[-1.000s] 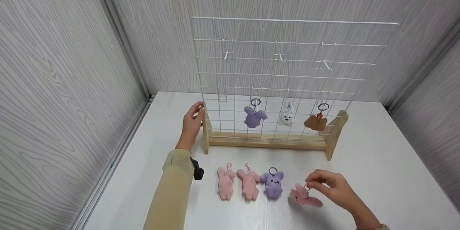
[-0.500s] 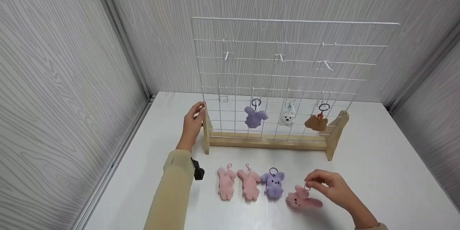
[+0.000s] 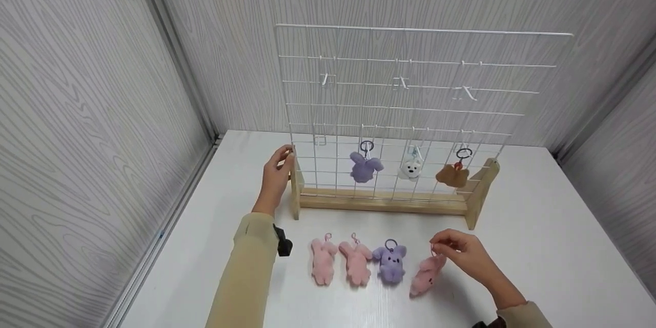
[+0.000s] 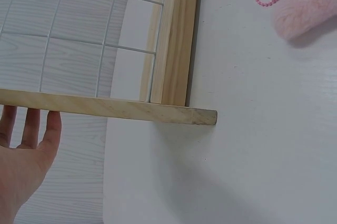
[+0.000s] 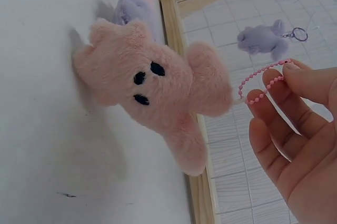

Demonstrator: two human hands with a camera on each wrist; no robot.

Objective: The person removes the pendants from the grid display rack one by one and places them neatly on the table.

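A white wire-grid display rack (image 3: 382, 203) with wooden ends stands on the table. At its left wooden end, my left hand (image 3: 274, 177) holds the upright near its top; fingertips (image 4: 53, 119) meet the wood in the left wrist view. In my right hand (image 3: 464, 253), thumb and fingers pinch the pink bead chain (image 5: 261, 83) of a pink plush bunny keychain (image 5: 142, 76). The bunny dangles close over the table in front of the rack's right end, ears toward the chain. To its left lie a purple plush keychain (image 3: 392, 264) and two pink bunny keychains (image 3: 357, 265) (image 3: 323, 261).
On the rack's lower hooks hang a purple plush (image 3: 364, 168), a white plush (image 3: 410, 168) and a brown plush (image 3: 453, 175). White hooks (image 3: 403, 82) stick out from the upper row. Panelled walls (image 3: 97, 113) enclose the table.
My right hand has risen slightly and shifted left. The bunny has swung from lying sideways to hanging more upright below the fingers. My left hand stays at the rack's end.
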